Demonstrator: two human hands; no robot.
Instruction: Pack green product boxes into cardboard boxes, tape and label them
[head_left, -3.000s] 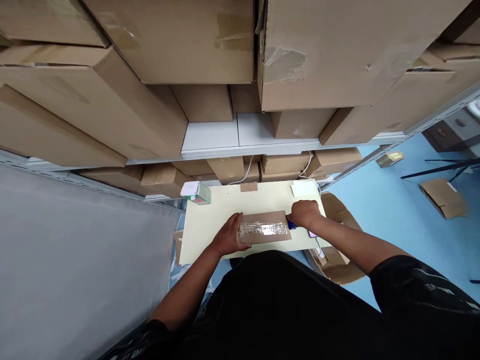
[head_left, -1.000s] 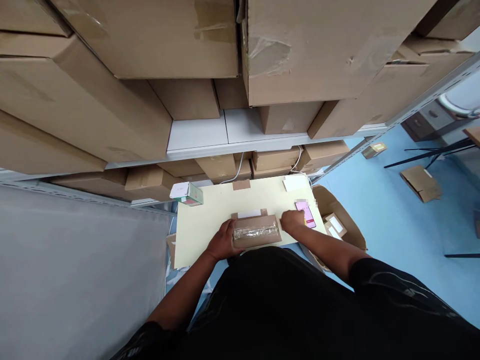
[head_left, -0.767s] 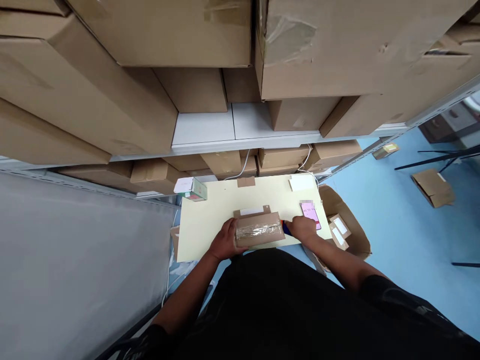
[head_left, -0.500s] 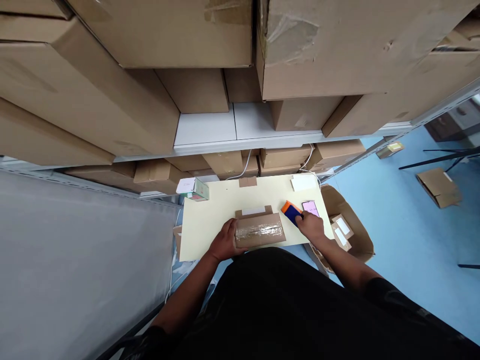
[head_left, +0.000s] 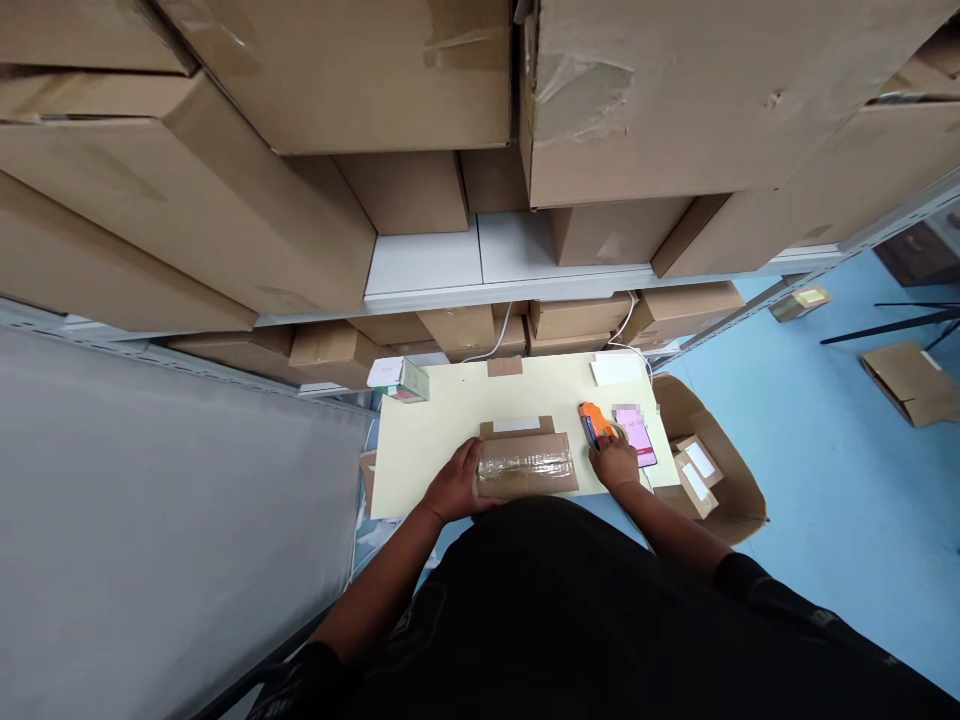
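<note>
A small brown cardboard box, its top shiny with clear tape, lies at the near edge of a pale yellow table. My left hand rests closed against the box's left end. My right hand sits just right of the box, fingers curled on the handle of an orange and blue tape dispenser that lies on the table. A phone with a pink screen lies right beside the dispenser.
A small green and white carton, a brown piece and a white card lie along the table's far edge. An open cardboard box holding small parcels stands on the blue floor at right. Shelves of big cartons rise behind.
My right hand has drawn the tape dispenser away from the box's right end and set it down beside the phone. My left hand stays on the box.
</note>
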